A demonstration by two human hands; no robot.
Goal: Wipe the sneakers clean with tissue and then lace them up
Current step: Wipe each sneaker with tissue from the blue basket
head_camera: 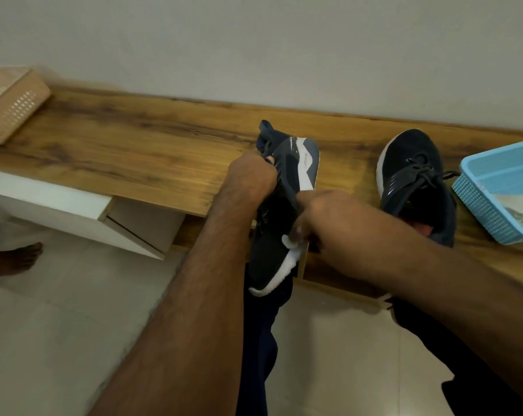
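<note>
A: How far along is the work?

B: Wiping, by appearance. The left hand [251, 178] grips the held sneaker [279, 211] at its collar, off the shelf edge; the right hand [317, 217] pinches a white tissue [288, 243] against its sole rim. The second sneaker [416, 181], at three o'clock, rests on the wooden shelf [134, 151] with laces in place, loosely. Its cleanliness cannot be judged.

A: And clearance?

B: Bare shelf runs toward nine o'clock up to the tan basket [11, 106]. The blue basket [494, 187] just beside the resting shoe crowds the three o'clock side.
</note>
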